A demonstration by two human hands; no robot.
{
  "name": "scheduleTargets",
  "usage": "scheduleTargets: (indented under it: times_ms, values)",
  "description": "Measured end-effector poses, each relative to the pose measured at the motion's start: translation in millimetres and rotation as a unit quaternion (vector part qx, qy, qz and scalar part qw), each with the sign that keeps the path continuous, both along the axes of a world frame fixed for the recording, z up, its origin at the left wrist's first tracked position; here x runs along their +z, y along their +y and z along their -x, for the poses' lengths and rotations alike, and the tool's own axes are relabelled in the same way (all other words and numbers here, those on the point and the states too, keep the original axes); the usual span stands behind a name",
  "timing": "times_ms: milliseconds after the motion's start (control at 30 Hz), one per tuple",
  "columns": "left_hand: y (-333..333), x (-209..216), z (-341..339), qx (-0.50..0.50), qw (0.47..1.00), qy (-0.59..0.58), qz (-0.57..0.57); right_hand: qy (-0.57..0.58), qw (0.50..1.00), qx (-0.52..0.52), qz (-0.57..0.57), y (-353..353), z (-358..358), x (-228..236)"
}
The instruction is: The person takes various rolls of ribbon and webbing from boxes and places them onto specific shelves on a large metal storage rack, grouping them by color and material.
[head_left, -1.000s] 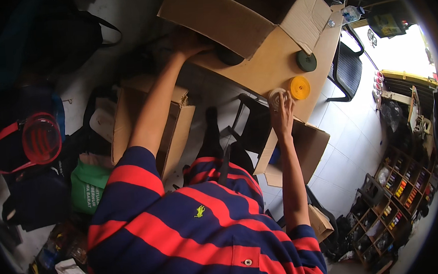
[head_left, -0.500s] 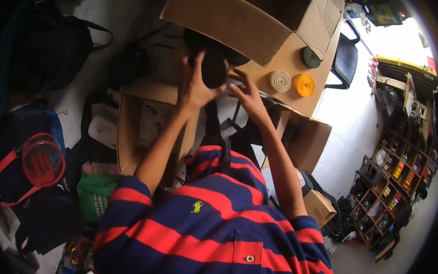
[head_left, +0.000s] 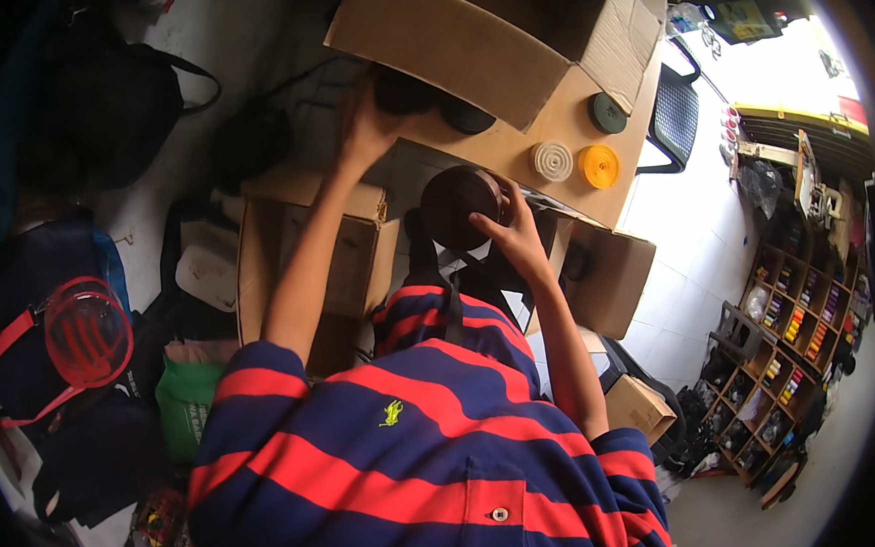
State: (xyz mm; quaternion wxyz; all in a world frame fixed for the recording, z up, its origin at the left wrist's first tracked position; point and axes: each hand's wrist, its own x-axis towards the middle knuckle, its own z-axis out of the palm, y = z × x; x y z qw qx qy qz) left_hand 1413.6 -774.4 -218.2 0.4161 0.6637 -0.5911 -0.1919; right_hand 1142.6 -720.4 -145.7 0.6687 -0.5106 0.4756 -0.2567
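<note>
Right hand [head_left: 518, 236] clamps a dark brown roll [head_left: 457, 207] before the near edge of a wooden table [head_left: 507, 150].

The roll is round and flat-faced, its detail lost in shadow. The left hand [head_left: 369, 132] is beside a black roll [head_left: 402, 93], fingertips obscured; its grip cannot be told. The table bears a cream roll [head_left: 552, 161], a yellow roll [head_left: 599, 166], a green roll [head_left: 607, 114] and a carton [head_left: 454, 47] cut off above; beyond, a black chair [head_left: 673, 114] stands on white tiles [head_left: 691, 248].
</note>
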Motion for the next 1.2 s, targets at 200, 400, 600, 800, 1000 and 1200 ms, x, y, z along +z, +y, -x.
scheduleTargets:
  times_ms: [200,400,600,800,1000,1200]
  values:
    - [-53,-13,5,-0.084,0.98,-0.179,-0.027,0.0,0.999,-0.046,-0.026,26,28,-10]
    - [-52,-29,-17,-0.232,0.948,-0.035,-0.216,0.009,0.993,-0.111,-0.036,60,50,-22]
    - [-38,0,-18,-0.286,0.903,-0.25,-0.198,0.024,0.987,-0.152,-0.042,80,64,-25]
    - [-46,-38,-44,-0.139,0.972,0.05,-0.181,0.019,0.986,-0.166,-0.022,88,71,-28]
    - [-14,-47,-28,0.049,0.975,-0.094,-0.197,0.061,0.976,-0.197,0.067,122,99,-41]
    - [67,-26,88,-0.009,0.996,0.078,-0.052,0.036,0.963,-0.259,0.06,169,128,-22]
